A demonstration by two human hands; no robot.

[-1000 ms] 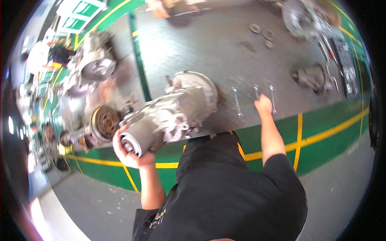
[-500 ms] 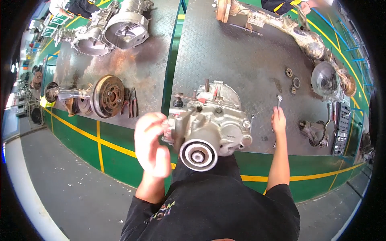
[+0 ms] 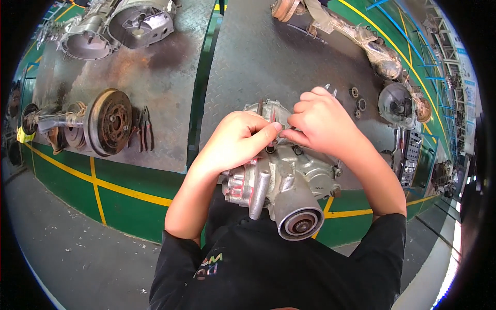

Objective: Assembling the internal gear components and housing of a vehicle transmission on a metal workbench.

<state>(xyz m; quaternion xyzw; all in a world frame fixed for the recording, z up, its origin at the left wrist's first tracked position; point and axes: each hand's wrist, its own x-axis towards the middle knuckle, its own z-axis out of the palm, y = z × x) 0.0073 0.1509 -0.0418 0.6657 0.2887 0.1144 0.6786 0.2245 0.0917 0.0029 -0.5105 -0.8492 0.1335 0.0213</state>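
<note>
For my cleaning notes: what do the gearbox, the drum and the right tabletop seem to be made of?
Gearbox: probably cast aluminium, from its pale, dull silver-grey surface.
Drum: likely cast iron or steel; its face looks rust-brown.
Right tabletop: apparently dark, worn steel plate, judging by its tread pattern.

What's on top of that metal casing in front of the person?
The left hand and right hand sit close together over the casing. Dark round fittings show just below them. Whatever lies directly beneath the hands is covered.
</note>
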